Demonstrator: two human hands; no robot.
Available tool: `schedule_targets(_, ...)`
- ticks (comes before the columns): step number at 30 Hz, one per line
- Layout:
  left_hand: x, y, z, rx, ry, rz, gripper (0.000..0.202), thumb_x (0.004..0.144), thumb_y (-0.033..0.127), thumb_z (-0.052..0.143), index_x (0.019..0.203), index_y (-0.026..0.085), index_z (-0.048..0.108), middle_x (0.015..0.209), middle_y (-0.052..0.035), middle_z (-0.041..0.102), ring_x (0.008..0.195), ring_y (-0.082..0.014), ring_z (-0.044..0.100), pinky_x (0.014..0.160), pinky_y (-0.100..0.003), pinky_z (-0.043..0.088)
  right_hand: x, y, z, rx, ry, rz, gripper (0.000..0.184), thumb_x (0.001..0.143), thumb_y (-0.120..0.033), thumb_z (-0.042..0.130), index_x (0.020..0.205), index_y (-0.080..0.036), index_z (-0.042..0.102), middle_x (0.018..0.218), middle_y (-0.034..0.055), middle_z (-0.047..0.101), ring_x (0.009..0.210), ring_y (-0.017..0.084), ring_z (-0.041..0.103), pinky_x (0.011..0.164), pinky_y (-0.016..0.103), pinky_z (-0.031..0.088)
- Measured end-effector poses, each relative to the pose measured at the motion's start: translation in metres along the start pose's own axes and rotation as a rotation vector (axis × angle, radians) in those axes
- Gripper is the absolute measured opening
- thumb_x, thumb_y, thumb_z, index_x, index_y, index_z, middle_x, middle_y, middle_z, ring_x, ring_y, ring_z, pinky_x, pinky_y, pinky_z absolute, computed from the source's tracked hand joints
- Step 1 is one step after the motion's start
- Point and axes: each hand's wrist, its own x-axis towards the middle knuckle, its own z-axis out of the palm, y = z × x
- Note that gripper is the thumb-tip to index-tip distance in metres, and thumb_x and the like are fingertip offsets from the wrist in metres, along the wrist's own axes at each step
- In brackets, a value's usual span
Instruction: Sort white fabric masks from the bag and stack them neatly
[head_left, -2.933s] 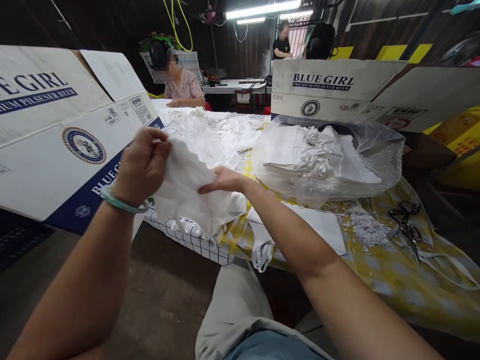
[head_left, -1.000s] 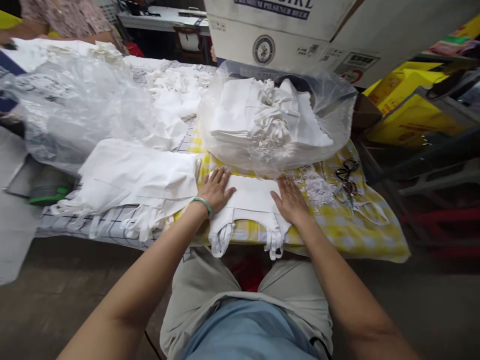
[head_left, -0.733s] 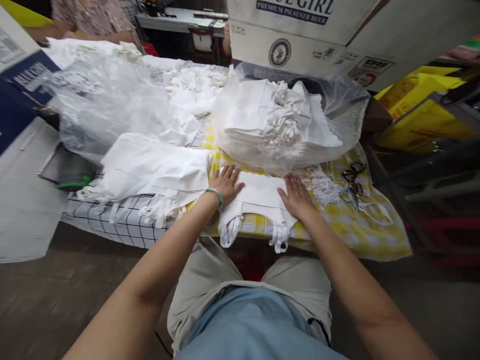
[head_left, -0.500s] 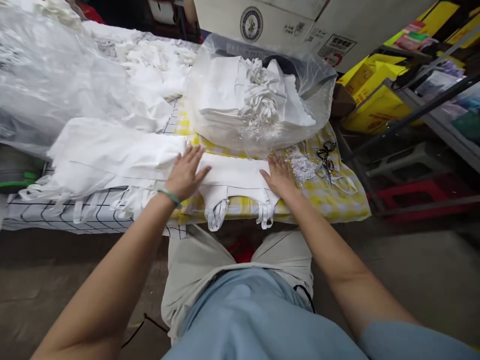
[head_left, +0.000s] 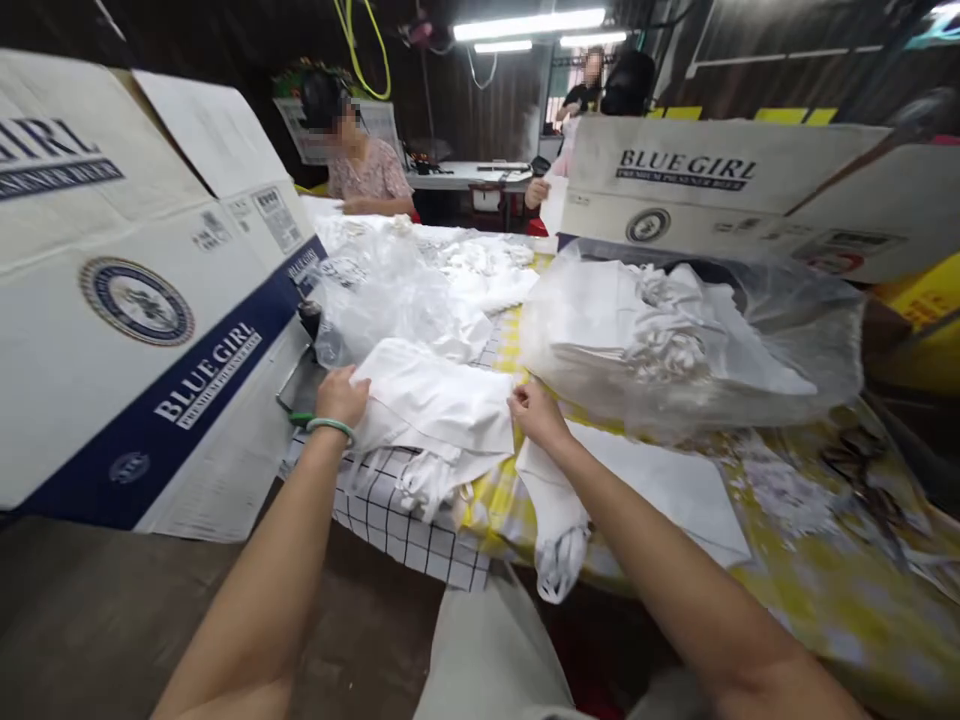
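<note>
A stack of white cloth bags (head_left: 439, 405) with dangling straps lies on the table in front of me. My left hand (head_left: 341, 395), with a green bangle on the wrist, grips the stack's left edge. My right hand (head_left: 534, 412) pinches its right edge, fingers closed on the cloth. To the right of that hand lies a flat white bag (head_left: 652, 485) on the yellow checked tablecloth (head_left: 810, 560), its straps hanging over the table's front edge.
A clear plastic sack (head_left: 697, 335) full of folded white bags sits at the right. A second plastic sack (head_left: 375, 290) lies behind the stack. Big Blue Girl cartons stand at left (head_left: 127, 290) and back right (head_left: 720, 190). A seated person (head_left: 360, 165) works across the table.
Both hands have left the flat white bag they were pressing and moved left to grip the stack of white bags. My view has risen and swung left.
</note>
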Motion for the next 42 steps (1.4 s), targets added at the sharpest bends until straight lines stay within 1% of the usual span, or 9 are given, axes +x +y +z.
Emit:
schedule_targets(6, 0.027, 0.005, 0.025, 0.055, -0.096, 0.183, 0.027, 0.079, 0.033, 0.055, 0.095, 0.016, 0.067, 0.104, -0.0117, 0.066, 0.104, -0.0267, 0.058, 0.095, -0.038, 0.044, 0.015, -0.001, 0.025, 0.005, 0.004, 0.136, 0.028, 0.078, -0.048, 0.056, 0.076, -0.020, 0.054, 0.077, 0.0041, 0.061, 0.075, 0.020, 0.056, 0.069, 0.031, 0.040)
schedule_targets(11, 0.039, 0.022, 0.042, 0.148, -0.292, 0.210, 0.018, 0.072, 0.035, 0.062, 0.077, 0.018, 0.068, 0.098, -0.0093, 0.066, 0.098, -0.0269, 0.058, 0.088, -0.037, 0.045, 0.010, 0.006, 0.023, 0.155, -0.083, 0.129, 0.019, 0.072, -0.040, 0.058, 0.075, -0.022, 0.054, 0.069, -0.0017, 0.057, 0.066, 0.016, 0.054, 0.064, 0.028, 0.039)
schedule_targets(20, 0.053, 0.003, 0.032, -0.005, -0.148, -0.143, 0.017, 0.074, 0.029, 0.050, 0.068, 0.017, 0.060, 0.070, -0.0045, 0.063, 0.072, -0.0199, 0.057, 0.068, -0.029, 0.043, 0.017, 0.012, 0.025, 0.469, 0.028, 0.168, 0.026, 0.076, -0.047, 0.053, 0.075, -0.022, 0.051, 0.066, -0.0010, 0.060, 0.063, 0.016, 0.055, 0.059, 0.027, 0.044)
schedule_targets(24, 0.055, 0.000, 0.036, -0.140, -0.242, -0.179, 0.023, 0.063, 0.037, 0.065, 0.074, 0.017, 0.061, 0.074, -0.0038, 0.063, 0.072, -0.0191, 0.058, 0.064, -0.027, 0.043, 0.019, 0.013, 0.030, 0.652, -0.072, 0.269, 0.033, 0.071, -0.048, 0.063, 0.086, -0.020, 0.056, 0.076, 0.0034, 0.069, 0.069, 0.019, 0.063, 0.060, 0.030, 0.050)
schedule_targets(27, 0.056, 0.000, 0.033, -0.217, -0.289, -0.171, 0.029, 0.053, 0.035, 0.071, 0.073, 0.017, 0.061, 0.072, -0.0013, 0.061, 0.069, -0.0166, 0.055, 0.061, -0.025, 0.041, 0.019, 0.008, 0.031, 0.686, -0.050, 0.193, 0.031, 0.069, -0.043, 0.067, 0.088, -0.019, 0.059, 0.084, 0.0046, 0.071, 0.079, 0.021, 0.066, 0.066, 0.031, 0.053)
schedule_targets(31, 0.048, 0.001, 0.003, -0.479, -0.189, -0.196, 0.027, 0.057, 0.039, 0.069, 0.068, 0.018, 0.056, 0.063, 0.0030, 0.054, 0.060, -0.0117, 0.047, 0.055, -0.023, 0.037, 0.007, -0.011, 0.023, 0.799, 0.059, 0.023, 0.031, 0.077, -0.043, 0.061, 0.097, -0.020, 0.059, 0.087, 0.0033, 0.070, 0.086, 0.020, 0.065, 0.074, 0.031, 0.053)
schedule_targets(35, 0.025, 0.014, -0.057, -0.886, -0.134, -0.194, 0.038, 0.051, 0.031, 0.078, 0.077, 0.016, 0.057, 0.070, 0.0021, 0.060, 0.063, -0.0110, 0.052, 0.060, -0.023, 0.043, -0.015, -0.041, -0.002, 1.032, 0.051, -0.126, 0.030, 0.081, -0.042, 0.062, 0.102, -0.022, 0.056, 0.090, 0.0017, 0.070, 0.081, 0.016, 0.066, 0.076, 0.029, 0.053)
schedule_targets(39, -0.003, 0.042, -0.120, -1.031, -0.046, -0.094, 0.037, 0.050, 0.028, 0.083, 0.076, 0.013, 0.061, 0.071, 0.0001, 0.061, 0.064, -0.0100, 0.052, 0.060, -0.023, 0.043, -0.036, -0.066, -0.048, 1.056, 0.100, -0.235, 0.029, 0.080, -0.043, 0.064, 0.098, -0.021, 0.061, 0.086, -0.0006, 0.070, 0.080, 0.015, 0.065, 0.073, 0.026, 0.053)
schedule_targets(42, -0.021, 0.072, -0.152, -1.092, -0.010, 0.000, 0.032, 0.055, 0.028, 0.082, 0.074, 0.012, 0.061, 0.066, 0.0015, 0.057, 0.060, -0.0080, 0.048, 0.057, -0.021, 0.040, -0.047, -0.074, -0.094, 1.016, 0.157, -0.307, 0.030, 0.079, -0.047, 0.065, 0.096, -0.022, 0.065, 0.085, -0.0012, 0.070, 0.083, 0.016, 0.066, 0.071, 0.027, 0.054)
